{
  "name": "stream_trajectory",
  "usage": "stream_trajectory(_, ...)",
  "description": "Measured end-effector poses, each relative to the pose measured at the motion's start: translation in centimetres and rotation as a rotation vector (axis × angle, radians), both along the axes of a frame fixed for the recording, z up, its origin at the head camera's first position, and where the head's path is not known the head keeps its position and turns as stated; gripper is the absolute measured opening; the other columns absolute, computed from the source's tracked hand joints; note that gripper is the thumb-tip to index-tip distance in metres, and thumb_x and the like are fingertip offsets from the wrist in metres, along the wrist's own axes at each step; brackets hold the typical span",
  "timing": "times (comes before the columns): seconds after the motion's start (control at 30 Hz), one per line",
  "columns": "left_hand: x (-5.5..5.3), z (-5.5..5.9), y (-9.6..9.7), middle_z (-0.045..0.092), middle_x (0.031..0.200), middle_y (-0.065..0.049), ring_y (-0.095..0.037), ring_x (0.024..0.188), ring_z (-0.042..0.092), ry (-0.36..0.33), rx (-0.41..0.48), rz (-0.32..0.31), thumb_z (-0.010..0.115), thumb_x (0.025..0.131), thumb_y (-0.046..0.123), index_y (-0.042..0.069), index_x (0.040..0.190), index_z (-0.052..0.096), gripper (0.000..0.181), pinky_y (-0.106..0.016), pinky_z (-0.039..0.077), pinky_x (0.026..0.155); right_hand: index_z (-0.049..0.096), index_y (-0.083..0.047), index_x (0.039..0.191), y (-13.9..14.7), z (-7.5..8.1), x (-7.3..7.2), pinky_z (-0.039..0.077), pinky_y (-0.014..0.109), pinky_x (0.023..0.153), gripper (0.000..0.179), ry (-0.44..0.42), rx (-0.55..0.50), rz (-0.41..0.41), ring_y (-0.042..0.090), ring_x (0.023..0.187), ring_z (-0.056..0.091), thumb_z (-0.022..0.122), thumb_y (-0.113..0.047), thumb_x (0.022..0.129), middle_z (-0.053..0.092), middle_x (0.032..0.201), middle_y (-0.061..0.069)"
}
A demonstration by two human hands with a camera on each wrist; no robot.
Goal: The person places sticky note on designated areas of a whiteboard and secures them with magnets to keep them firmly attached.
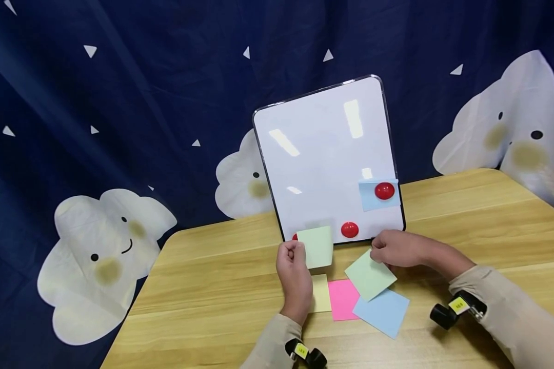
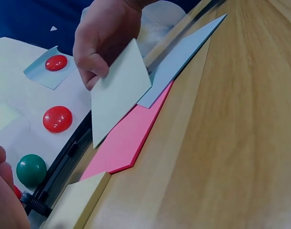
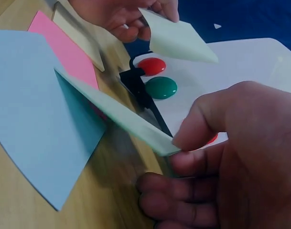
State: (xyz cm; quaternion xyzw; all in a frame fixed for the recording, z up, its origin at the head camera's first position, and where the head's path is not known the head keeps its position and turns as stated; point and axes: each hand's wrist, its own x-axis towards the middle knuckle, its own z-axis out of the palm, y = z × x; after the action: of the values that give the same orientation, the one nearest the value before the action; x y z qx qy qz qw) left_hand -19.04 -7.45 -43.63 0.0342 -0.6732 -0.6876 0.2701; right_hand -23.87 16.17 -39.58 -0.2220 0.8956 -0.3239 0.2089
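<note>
My left hand (image 1: 296, 279) pinches a single pale green sticky note (image 1: 317, 248) by its left side, in front of the lower left of the whiteboard (image 1: 323, 174). Between thumb and fingers, my right hand (image 1: 394, 248) grips a pale green sticky-note pad (image 1: 369, 277) at one corner. The pad is tilted over the pink pad (image 1: 343, 301) and the blue pad (image 1: 383, 312). A green magnet (image 3: 161, 88) and a red magnet (image 3: 151, 66) sit along the board's lower edge, mostly hidden behind the left-hand note in the head view. Another red magnet (image 1: 349, 229) is nearby.
On the board's lower right, a red magnet (image 1: 384, 191) lies over a light blue note (image 1: 370, 200). A yellow pad (image 1: 321, 293) rests on the wooden table (image 1: 203, 302) beside the left wrist. Behind the board hangs a dark blue curtain (image 1: 180, 66) with clouds.
</note>
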Motion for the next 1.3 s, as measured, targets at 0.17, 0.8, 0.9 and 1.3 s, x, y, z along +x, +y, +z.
stream_trajectory(0.17,0.0,0.1,0.2,0.042,0.077,-0.001,-0.015,0.072,0.043,0.02,-0.002,-0.015,0.056,0.099,0.008,0.001,0.096,0.059,0.009,-0.023,0.037,0.065,0.059,-0.012,0.068,0.3,0.2,0.1,0.035,0.027,0.052,0.026,0.045,0.06,0.028,0.014,0.052,0.045,0.055,-0.018,0.093,0.055,0.058,-0.001)
stream_trajectory(0.8,-0.1,0.0,0.1,0.048,0.081,-0.003,-0.016,0.075,0.046,0.009,0.019,-0.05,0.056,0.098,0.008,-0.001,0.099,0.059,0.01,-0.022,0.041,0.068,0.059,-0.012,0.071,0.1,0.1,0.3,0.038,0.028,0.052,0.028,0.084,0.068,0.037,0.013,0.051,0.047,0.059,-0.023,0.097,0.054,0.057,-0.002)
stream_trajectory(0.9,-0.1,0.0,0.0,0.049,0.081,-0.003,-0.016,0.075,0.047,0.016,0.021,-0.053,0.056,0.097,0.007,0.0,0.099,0.06,0.009,-0.022,0.042,0.068,0.059,-0.012,0.073,0.0,0.1,0.3,0.039,0.029,0.053,0.026,0.083,0.068,0.039,0.014,0.052,0.048,0.06,-0.022,0.097,0.054,0.058,-0.002)
stream_trajectory(1.3,0.3,0.2,0.0,0.062,0.097,-0.004,-0.019,0.082,0.054,0.031,-0.079,-0.074,0.063,0.1,0.023,0.009,0.107,0.068,0.015,-0.023,0.048,0.07,0.06,-0.003,0.082,-1.2,0.6,0.6,0.04,0.026,0.051,0.031,0.033,-0.306,-0.063,0.019,0.056,0.049,0.057,-0.027,0.103,0.055,0.064,0.006)
